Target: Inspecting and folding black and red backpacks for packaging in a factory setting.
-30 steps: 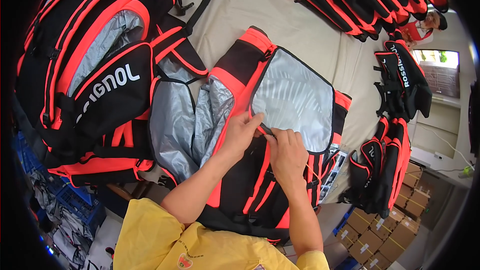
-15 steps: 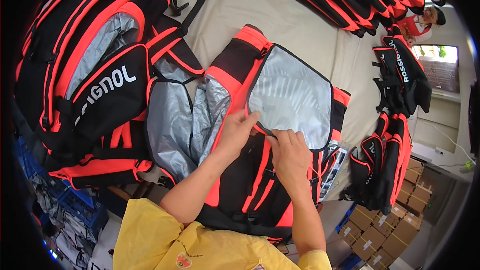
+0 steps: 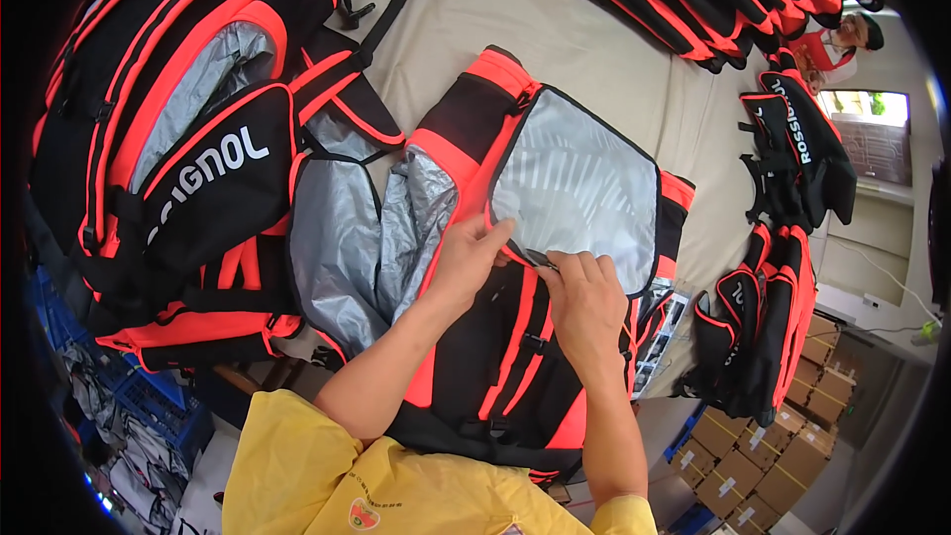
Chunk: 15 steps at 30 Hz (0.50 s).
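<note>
Okay, so beige surface point(image 3: 594, 69), bulky black-and-red bag point(image 3: 203, 173) at 10 o'clock, second bag point(image 3: 475, 357) at 6, its silver panel point(image 3: 584, 178) toward 1. Left hand point(image 3: 474, 258) and right hand point(image 3: 586, 302) pinch the panel's edge at 8 and 6.

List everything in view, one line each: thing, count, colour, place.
Silver flap: one, silver-grey with dark trim, centre
Bag under the flap: one, black and coral, centre
Large bag: at least one, black and coral, left
Row of bag pieces: several, black and coral, upper right
Smaller bag pieces: several, black and coral, right
Table cover: one, beige, beneath
Crates: count unclear, blue, lower left
Cardboard boxes: many, brown, lower right
Another person: one, red and white clothing, upper right
Shirt: one, yellow, bottom
Left fingers, right fingers: bare, at the flap's lower edge
</note>
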Available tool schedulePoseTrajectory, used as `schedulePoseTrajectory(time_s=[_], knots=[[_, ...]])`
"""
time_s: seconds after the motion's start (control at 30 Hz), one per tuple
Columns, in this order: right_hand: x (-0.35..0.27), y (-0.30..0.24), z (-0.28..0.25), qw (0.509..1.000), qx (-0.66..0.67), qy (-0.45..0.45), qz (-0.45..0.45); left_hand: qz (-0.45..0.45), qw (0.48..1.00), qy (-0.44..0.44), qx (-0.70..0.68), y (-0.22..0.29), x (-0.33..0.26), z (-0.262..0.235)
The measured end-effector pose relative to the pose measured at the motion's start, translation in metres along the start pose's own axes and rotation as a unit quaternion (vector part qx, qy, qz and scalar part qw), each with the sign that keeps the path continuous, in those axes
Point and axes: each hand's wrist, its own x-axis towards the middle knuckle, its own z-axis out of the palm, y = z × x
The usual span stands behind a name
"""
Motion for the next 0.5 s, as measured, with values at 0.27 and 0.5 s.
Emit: schedulePoseTrajectory(time_s=[0.27, 0.5], knots=[[-0.001, 0.001, 0.02, 0.998, 0.048, 0.024, 0.015, -0.015, 1.0, -0.021, 0.005, -0.007, 0.004, -0.007], [-0.044, -0.003, 0.033, 0.958, 0.211, 0.007, 0.196, -0.057, 0.993, -0.038, 0.099, -0.002, -0.016, -0.005]])
